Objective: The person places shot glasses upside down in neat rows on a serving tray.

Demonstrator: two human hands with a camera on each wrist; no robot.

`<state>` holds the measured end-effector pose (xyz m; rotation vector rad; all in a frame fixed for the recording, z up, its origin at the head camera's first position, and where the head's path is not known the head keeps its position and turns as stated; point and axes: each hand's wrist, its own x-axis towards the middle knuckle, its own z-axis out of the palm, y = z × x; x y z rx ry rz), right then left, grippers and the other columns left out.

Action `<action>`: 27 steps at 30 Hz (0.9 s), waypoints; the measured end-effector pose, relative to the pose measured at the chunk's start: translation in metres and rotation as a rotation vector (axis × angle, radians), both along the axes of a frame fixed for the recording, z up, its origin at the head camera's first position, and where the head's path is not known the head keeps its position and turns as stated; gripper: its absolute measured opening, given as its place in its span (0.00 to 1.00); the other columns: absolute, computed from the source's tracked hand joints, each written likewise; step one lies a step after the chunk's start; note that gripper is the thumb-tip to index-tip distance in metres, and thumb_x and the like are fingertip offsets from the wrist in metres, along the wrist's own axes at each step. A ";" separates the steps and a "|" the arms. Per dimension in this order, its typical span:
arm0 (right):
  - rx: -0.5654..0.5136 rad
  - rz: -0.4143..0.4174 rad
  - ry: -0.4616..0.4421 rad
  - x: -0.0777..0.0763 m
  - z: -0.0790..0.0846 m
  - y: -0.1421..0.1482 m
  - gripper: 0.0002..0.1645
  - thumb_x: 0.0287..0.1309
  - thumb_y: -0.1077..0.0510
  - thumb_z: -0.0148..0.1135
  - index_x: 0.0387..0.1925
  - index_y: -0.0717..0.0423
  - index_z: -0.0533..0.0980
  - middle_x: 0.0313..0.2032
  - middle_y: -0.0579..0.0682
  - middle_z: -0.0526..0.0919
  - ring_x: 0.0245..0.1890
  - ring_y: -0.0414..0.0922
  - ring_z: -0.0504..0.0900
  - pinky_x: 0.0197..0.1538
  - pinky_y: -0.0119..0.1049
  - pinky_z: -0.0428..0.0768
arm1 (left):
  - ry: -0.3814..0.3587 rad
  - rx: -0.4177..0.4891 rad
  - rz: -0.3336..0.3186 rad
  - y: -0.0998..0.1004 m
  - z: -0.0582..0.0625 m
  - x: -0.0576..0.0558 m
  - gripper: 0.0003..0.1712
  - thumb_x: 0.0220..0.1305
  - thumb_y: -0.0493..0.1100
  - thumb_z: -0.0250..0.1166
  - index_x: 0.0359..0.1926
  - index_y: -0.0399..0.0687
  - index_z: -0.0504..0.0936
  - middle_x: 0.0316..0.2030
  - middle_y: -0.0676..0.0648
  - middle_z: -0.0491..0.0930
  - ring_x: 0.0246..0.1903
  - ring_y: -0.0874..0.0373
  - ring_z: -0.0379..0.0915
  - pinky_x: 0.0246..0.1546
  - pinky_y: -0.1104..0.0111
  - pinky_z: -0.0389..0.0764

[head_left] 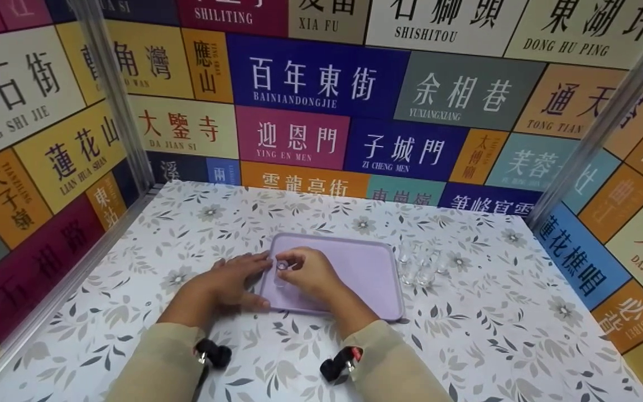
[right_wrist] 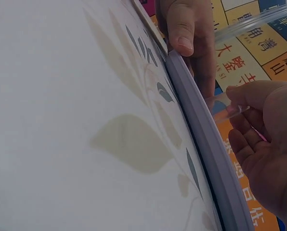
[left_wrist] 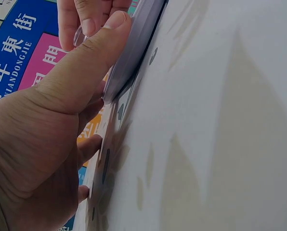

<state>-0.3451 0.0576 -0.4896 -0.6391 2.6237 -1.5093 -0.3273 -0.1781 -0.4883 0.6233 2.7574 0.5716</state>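
A lilac rectangular tray lies on the table. Over its left end, my right hand pinches a small clear cup by its rim between thumb and fingers. The cup stands upright, its base at or close to the tray floor; contact there cannot be made out. My left hand rests at the tray's left edge, fingers extended. In the left wrist view its thumb lies along the tray's rim while other fingers touch the tabletop.
Several more clear cups stand grouped just right of the tray. The table has a white leaf-and-flower cover. Panels of colourful Chinese place-name signs rise behind and at both sides, with clear corner posts.
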 end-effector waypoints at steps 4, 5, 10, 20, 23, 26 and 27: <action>-0.023 0.006 -0.006 0.001 0.001 0.002 0.22 0.49 0.55 0.74 0.50 0.47 0.84 0.42 0.45 0.88 0.39 0.41 0.84 0.45 0.32 0.83 | -0.014 0.006 0.004 0.000 0.001 0.001 0.60 0.39 0.81 0.66 0.74 0.81 0.53 0.78 0.67 0.44 0.79 0.52 0.37 0.76 0.37 0.36; -0.028 0.009 -0.002 0.001 0.002 0.003 0.23 0.50 0.54 0.74 0.51 0.48 0.84 0.43 0.45 0.88 0.40 0.43 0.84 0.45 0.33 0.83 | -0.016 0.010 0.005 0.000 0.001 0.001 0.60 0.39 0.81 0.66 0.74 0.81 0.53 0.78 0.67 0.44 0.79 0.52 0.37 0.75 0.37 0.36; -0.058 0.025 0.021 0.002 0.010 0.016 0.26 0.50 0.51 0.75 0.53 0.49 0.82 0.49 0.46 0.87 0.49 0.50 0.84 0.54 0.42 0.84 | -0.023 0.018 0.011 0.001 0.001 0.000 0.60 0.38 0.81 0.67 0.74 0.80 0.54 0.78 0.67 0.44 0.79 0.52 0.37 0.75 0.36 0.35; -0.158 -0.056 0.033 -0.005 0.028 0.065 0.31 0.52 0.54 0.74 0.60 0.46 0.77 0.53 0.45 0.86 0.55 0.45 0.82 0.59 0.47 0.81 | -0.073 0.025 0.064 0.005 -0.002 -0.002 0.62 0.34 0.80 0.69 0.73 0.85 0.53 0.76 0.73 0.42 0.79 0.55 0.34 0.75 0.38 0.31; -0.171 -0.101 0.044 -0.007 0.031 0.085 0.30 0.52 0.53 0.74 0.58 0.43 0.78 0.52 0.45 0.86 0.55 0.45 0.83 0.59 0.47 0.81 | -0.076 0.034 0.064 0.004 -0.002 -0.001 0.62 0.33 0.80 0.69 0.73 0.85 0.53 0.77 0.72 0.42 0.79 0.55 0.34 0.76 0.39 0.30; -0.167 -0.149 0.056 -0.008 0.036 0.107 0.28 0.53 0.53 0.74 0.57 0.42 0.78 0.52 0.45 0.85 0.55 0.45 0.83 0.60 0.46 0.81 | -0.079 0.053 0.059 0.003 0.000 0.000 0.62 0.34 0.79 0.69 0.73 0.84 0.54 0.77 0.72 0.42 0.79 0.55 0.33 0.76 0.39 0.30; -0.163 -0.165 0.060 -0.008 0.038 0.115 0.28 0.53 0.53 0.74 0.57 0.42 0.78 0.52 0.44 0.85 0.55 0.44 0.83 0.60 0.46 0.81 | -0.079 0.054 0.056 0.002 0.000 0.000 0.62 0.34 0.79 0.69 0.73 0.84 0.53 0.77 0.71 0.42 0.79 0.55 0.33 0.75 0.38 0.30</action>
